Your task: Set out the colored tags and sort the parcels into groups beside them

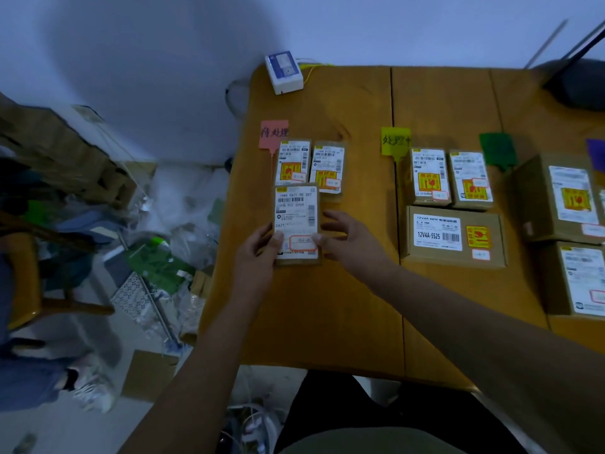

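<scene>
A small brown parcel (296, 221) with a white label lies on the wooden table (327, 306), just in front of two similar parcels (292, 162) (328, 167) beside the pink tag (273, 134). My left hand (257, 253) grips its lower left edge. My right hand (352, 239) touches its right edge with a thumb on the label. To the right, a yellow-green tag (395, 140) heads three parcels (429, 176) (471, 178) (453, 237). A green tag (497, 150) sits by larger boxes (559, 198) (576, 278). A purple tag (595, 152) shows at the right edge.
A white device (284, 72) with a yellow cable stands at the table's far left corner. A dark object (576, 83) sits at the far right. On the floor to the left lie cardboard boxes (65, 149), plastic bags and clutter, plus another person's legs (49, 371).
</scene>
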{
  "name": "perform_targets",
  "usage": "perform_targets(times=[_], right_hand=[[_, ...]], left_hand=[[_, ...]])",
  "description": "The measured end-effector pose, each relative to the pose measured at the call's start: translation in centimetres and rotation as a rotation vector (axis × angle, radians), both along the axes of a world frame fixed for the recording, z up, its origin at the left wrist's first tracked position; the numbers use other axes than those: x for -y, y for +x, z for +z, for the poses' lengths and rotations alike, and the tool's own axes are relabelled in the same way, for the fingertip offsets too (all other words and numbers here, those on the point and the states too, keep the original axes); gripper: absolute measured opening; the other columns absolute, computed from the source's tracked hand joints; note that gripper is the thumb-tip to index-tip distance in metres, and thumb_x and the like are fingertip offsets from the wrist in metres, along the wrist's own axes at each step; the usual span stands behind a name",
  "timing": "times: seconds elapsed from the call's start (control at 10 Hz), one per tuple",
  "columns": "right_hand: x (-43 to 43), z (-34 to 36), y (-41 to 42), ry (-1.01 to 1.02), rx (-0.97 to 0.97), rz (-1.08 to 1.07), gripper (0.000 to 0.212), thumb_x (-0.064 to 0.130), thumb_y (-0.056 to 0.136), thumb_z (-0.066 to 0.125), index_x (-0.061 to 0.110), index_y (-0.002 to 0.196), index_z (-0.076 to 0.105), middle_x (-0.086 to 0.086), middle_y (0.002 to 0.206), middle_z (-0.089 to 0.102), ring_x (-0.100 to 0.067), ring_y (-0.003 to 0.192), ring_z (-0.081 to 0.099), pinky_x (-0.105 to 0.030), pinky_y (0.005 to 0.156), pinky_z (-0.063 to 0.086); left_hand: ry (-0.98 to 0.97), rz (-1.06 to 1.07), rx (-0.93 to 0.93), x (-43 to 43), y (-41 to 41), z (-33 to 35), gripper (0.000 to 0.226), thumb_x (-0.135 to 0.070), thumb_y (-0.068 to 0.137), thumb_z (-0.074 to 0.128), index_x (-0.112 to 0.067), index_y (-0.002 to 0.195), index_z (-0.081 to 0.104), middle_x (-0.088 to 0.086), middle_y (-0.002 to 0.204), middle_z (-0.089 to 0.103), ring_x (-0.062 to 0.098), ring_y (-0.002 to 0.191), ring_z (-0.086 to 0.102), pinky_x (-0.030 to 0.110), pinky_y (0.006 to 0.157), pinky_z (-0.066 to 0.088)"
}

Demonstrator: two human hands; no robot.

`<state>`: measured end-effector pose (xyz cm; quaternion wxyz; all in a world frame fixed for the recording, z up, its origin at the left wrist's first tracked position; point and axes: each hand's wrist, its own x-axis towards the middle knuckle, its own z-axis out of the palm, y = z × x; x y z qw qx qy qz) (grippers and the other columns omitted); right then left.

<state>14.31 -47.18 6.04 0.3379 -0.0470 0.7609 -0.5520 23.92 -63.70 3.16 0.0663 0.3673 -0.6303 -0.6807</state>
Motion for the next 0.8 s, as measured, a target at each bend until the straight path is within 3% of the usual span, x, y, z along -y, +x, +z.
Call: perform_targets(times=[0.1,0.2,0.3,0.4,0.5,0.6,0.7,0.8], right_hand=[[1.8,-2.4,0.7,0.033,0.030,0.002,0.067,0.025,0.097,0.073,0.025,0.158,0.043,-0.001,0.147,0.059,-0.023,0.124,0.066,-0.046,0.100,0.060],[3.6,-4.9,0.6,0.027,0.107,-0.034,0.066,0.025,0.096,0.074,0.023,0.156,0.046,-0.002,0.148,0.061,-0.024,0.129,0.063,-0.048,0.105,0.056],[5.1,-7.0,0.1,0.018,0.159,-0.084,0.065,0.028,0.094,0.076,0.021,0.153,0.050,0.000,0.144,0.064,-0.016,0.121,0.067,-0.032,0.098,0.059],[6.2,-8.5,-0.5,-0.016,0.195,-0.154,0.059,0.026,0.095,0.075,0.020,0.149,0.053,0.004,0.134,0.067,0.004,0.091,0.065,-0.005,0.060,0.052],[6.6,-9.4,-1.2,-0.028,0.215,-0.189,0.059,0.024,0.095,0.075,0.020,0.149,0.053,0.004,0.130,0.067,0.002,0.091,0.065,-0.012,0.066,0.056],[6.3,-10.2,-1.8,-0.055,0.266,-0.199,0.060,0.021,0.095,0.075,0.019,0.151,0.051,-0.002,0.139,0.066,-0.014,0.110,0.069,-0.035,0.093,0.061],[5.5,-9.7,-2.1,-0.003,0.288,-0.200,0.071,0.024,0.095,0.076,0.020,0.157,0.042,-0.004,0.152,0.055,-0.025,0.133,0.059,-0.049,0.109,0.053],[4.3,-8.9,-2.5,0.025,0.251,-0.206,0.074,0.032,0.093,0.077,0.025,0.158,0.040,-0.003,0.156,0.050,-0.026,0.139,0.052,-0.047,0.111,0.050]], left_hand=[[-0.080,-0.021,0.071,1.2,-0.6,-2.5,0.034,-0.031,0.101,0.064,-0.023,0.134,0.065,-0.009,0.104,0.076,-0.001,0.084,0.075,0.015,0.068,0.059],[-0.118,-0.054,0.132,2.6,-1.2,-4.9,0.030,-0.028,0.102,0.062,-0.021,0.131,0.067,-0.011,0.098,0.075,-0.012,0.073,0.071,0.007,0.057,0.052],[-0.114,-0.055,0.163,3.8,-2.1,-6.7,0.028,-0.027,0.102,0.063,-0.026,0.129,0.066,-0.020,0.093,0.072,-0.013,0.072,0.071,0.008,0.058,0.052],[-0.130,-0.058,0.184,4.2,-2.7,-8.1,0.020,-0.026,0.102,0.062,-0.034,0.120,0.063,-0.030,0.076,0.073,-0.014,0.072,0.070,0.006,0.056,0.051],[-0.134,-0.064,0.185,4.6,-3.4,-8.8,0.024,-0.027,0.103,0.061,-0.031,0.126,0.063,-0.026,0.085,0.076,-0.007,0.077,0.073,0.007,0.058,0.052],[-0.128,-0.042,0.185,4.8,-4.2,-9.3,0.038,-0.022,0.104,0.060,-0.017,0.141,0.061,-0.003,0.114,0.073,-0.001,0.088,0.069,0.010,0.064,0.053],[-0.145,-0.024,0.203,4.0,-4.3,-8.1,0.042,-0.024,0.103,0.061,-0.017,0.144,0.058,0.004,0.127,0.069,0.007,0.098,0.069,0.019,0.075,0.055],[-0.345,0.100,0.180,2.8,-3.7,-6.1,0.039,-0.028,0.100,0.064,-0.023,0.139,0.060,0.003,0.130,0.065,0.014,0.109,0.066,0.031,0.084,0.058]])
